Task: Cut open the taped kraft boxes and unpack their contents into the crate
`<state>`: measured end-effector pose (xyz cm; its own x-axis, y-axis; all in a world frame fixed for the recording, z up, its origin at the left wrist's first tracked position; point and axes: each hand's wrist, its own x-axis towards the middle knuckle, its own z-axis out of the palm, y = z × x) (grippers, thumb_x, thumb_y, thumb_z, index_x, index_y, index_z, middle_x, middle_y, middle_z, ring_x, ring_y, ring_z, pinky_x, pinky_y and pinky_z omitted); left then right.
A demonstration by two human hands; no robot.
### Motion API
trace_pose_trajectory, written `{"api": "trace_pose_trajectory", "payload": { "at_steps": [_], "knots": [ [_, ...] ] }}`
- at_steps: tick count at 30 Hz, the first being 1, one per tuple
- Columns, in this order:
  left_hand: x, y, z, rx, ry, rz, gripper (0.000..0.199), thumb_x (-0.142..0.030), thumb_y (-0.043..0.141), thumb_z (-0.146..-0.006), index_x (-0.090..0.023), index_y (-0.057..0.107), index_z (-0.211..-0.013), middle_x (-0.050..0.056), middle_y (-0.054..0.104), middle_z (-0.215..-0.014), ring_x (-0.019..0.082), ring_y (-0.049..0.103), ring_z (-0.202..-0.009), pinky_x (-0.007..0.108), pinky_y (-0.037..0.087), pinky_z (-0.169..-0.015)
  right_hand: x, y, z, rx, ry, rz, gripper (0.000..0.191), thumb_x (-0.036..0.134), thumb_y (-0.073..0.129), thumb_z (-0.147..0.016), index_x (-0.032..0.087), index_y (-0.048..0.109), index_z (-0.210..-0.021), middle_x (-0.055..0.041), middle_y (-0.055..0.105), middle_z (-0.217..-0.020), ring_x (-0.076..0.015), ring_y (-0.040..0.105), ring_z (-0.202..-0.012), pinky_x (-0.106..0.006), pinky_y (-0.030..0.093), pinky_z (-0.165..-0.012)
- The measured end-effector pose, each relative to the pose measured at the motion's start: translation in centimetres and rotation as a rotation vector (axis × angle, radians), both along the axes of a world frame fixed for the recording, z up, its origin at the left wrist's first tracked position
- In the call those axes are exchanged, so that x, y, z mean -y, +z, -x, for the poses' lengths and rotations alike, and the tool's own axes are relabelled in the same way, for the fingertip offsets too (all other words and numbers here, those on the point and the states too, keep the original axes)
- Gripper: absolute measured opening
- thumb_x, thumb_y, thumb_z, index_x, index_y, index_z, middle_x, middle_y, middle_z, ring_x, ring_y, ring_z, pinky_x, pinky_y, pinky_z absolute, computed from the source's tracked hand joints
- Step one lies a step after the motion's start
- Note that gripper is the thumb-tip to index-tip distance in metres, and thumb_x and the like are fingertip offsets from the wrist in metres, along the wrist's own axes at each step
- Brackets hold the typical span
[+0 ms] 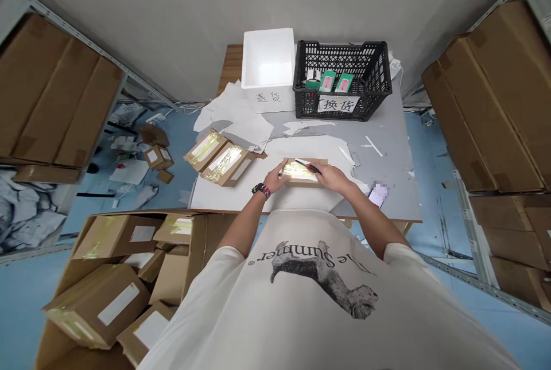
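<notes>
A small cardboard box (305, 182) with shiny tape and a white label lies on the table before me. My left hand (275, 178) grips its left end, thumb in front and fingers behind. In my right hand (329, 176) is a red and black cutter (313, 168), held over the box's top with its tip pointing left. To the left on the table, taped boxes (224, 164) sit side by side. A phone (378, 194) lies right of my right forearm.
Behind stand a white foam box (269, 94) and a black crate (344, 112) holding green and pink packs. A large carton (196, 249) full of parcels is at lower left. Paper sheets (235, 115) cover part of the table. Shelves with cartons (495, 94) flank both sides.
</notes>
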<state>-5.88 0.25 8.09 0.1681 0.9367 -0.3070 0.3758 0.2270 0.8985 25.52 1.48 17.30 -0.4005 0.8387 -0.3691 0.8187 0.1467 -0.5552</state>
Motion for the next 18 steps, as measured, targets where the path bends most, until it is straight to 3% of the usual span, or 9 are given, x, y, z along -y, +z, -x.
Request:
{"api": "trace_pose_trajectory", "payload": {
  "at_steps": [8, 18],
  "knots": [
    [0.4, -1.0, 0.1, 0.045, 0.007, -0.021, 0.101, -0.047, 0.099, -0.078, -0.039, 0.064, -0.172, 0.005, 0.063, -0.175, 0.039, 0.063, -0.156, 0.05, 0.06, -0.124, -2.0, 1.4, 4.7, 0.185, 0.302, -0.073, 0.045, 0.023, 0.052, -0.113, 0.024, 0.076, -0.151, -0.0177, 0.085, -0.134, -0.0382, 0.079, -0.124, -0.047, 0.057, -0.109],
    [0.5, -1.0, 0.3, 0.067, -0.034, -0.035, 0.109, -0.051, 0.102, -0.075, -0.039, 0.059, -0.175, 0.006, 0.055, -0.182, 0.041, 0.064, -0.156, 0.051, 0.061, -0.122, -2.5, 1.4, 7.4, 0.292, 0.364, -0.117, 0.041, 0.017, 0.061, -0.108, 0.017, 0.075, -0.146, -0.024, 0.084, -0.135, -0.0382, 0.079, -0.128, -0.045, 0.055, -0.112]
  ]
}}
